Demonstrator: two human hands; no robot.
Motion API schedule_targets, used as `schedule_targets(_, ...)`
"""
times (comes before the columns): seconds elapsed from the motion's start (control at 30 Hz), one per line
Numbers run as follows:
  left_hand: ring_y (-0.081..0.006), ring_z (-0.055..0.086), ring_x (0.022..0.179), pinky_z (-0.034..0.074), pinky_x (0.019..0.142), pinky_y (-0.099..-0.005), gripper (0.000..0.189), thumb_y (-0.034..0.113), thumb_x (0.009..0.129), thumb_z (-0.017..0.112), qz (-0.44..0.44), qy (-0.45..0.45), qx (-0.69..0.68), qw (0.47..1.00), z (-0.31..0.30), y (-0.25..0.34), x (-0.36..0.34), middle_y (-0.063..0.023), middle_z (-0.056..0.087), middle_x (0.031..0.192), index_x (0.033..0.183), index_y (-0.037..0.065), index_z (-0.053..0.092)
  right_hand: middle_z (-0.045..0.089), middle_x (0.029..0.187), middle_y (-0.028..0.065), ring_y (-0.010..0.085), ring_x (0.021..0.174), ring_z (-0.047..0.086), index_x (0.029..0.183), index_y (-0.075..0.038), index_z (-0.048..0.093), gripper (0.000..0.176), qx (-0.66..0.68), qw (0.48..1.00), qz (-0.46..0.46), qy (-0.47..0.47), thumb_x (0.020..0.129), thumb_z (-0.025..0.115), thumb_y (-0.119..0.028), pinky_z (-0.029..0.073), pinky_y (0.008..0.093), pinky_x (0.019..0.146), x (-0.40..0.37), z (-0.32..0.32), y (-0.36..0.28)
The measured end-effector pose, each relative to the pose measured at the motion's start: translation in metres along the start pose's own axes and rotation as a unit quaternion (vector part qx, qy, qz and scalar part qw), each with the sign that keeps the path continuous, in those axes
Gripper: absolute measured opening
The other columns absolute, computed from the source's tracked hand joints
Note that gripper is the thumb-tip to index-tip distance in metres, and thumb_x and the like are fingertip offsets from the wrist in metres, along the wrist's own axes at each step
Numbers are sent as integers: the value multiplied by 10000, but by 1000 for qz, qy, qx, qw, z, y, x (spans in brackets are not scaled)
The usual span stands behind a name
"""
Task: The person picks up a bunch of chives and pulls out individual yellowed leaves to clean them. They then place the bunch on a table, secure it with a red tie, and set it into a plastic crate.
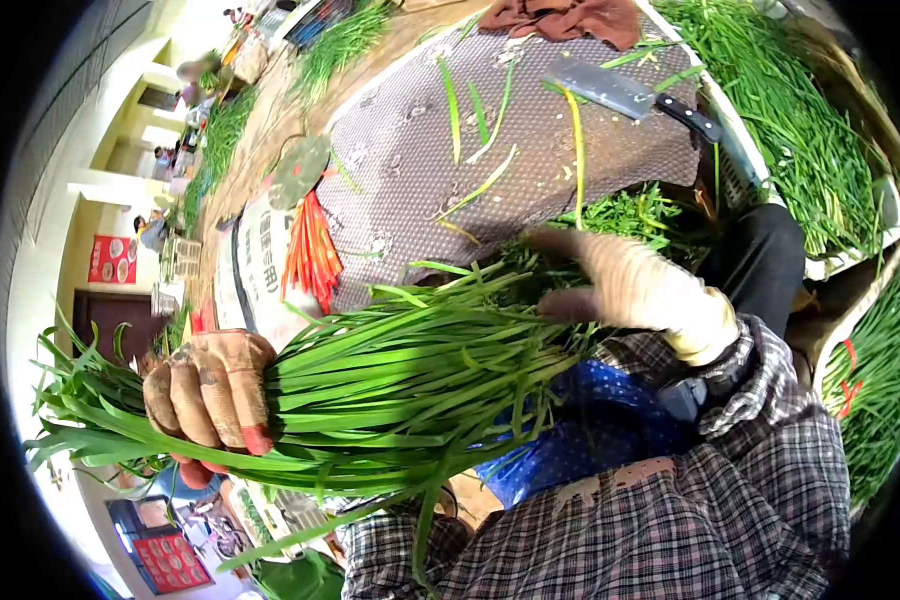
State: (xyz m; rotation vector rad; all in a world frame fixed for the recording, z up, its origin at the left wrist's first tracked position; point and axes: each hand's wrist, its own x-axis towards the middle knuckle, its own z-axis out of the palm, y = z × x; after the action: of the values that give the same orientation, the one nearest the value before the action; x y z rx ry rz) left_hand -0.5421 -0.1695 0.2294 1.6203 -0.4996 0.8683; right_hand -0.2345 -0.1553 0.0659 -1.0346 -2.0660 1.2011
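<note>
My left hand, in a brown-stained glove with red fingertips, is wrapped around a thick bunch of garlic chives. The long flat green leaves fan out on both sides of the fist, and some droop below it. At the other end of the bunch is my right hand, in a pale glove with dark fingertips. Its thumb and fingers are spread apart, slightly blurred, with nothing between them. Beneath the bunch, a blue dotted apron covers my lap.
A cleaver with a black handle lies on a textured grey mat among loose leaves. Red-orange strips lie at the mat's edge, near a round greenish disc. Heaped greens fill a white crate. A brown cloth lies beyond.
</note>
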Motion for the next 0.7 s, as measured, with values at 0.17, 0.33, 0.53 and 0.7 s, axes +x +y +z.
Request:
schedule_targets(0.17,-175,619,699,545,733,-334,386,154,651,801,-51,35,25,998,1,-11,21,-58,626,779,895,43,523,659,888,95,175,871,601,1036,0,569,288,449,893,-15,-33,819,647,-170,467,319,780,44,57,-22)
schedule_targets(0.33,-170,621,730,533,750,-338,430,166,650,808,-89,3,17,996,-9,-3,14,-50,623,778,926,46,501,612,778,183,349,753,607,965,-18,576,202,111,967,-151,173,777,596,-90,484,390,644,30,57,14)
schedule_targets(0.53,-192,625,639,575,662,-341,287,71,663,763,60,88,42,993,9,10,0,-77,612,709,819,39,524,629,915,167,329,836,615,1064,-28,556,255,-263,949,165,-55,849,503,-152,485,400,734,1,32,87)
schedule_targets(0.7,-228,627,684,574,708,-384,273,61,674,750,-44,-20,29,998,-3,31,19,-101,600,734,816,28,519,605,1022,237,291,986,595,1228,-18,471,588,-46,997,64,28,763,687,-306,464,349,848,6,-9,20)
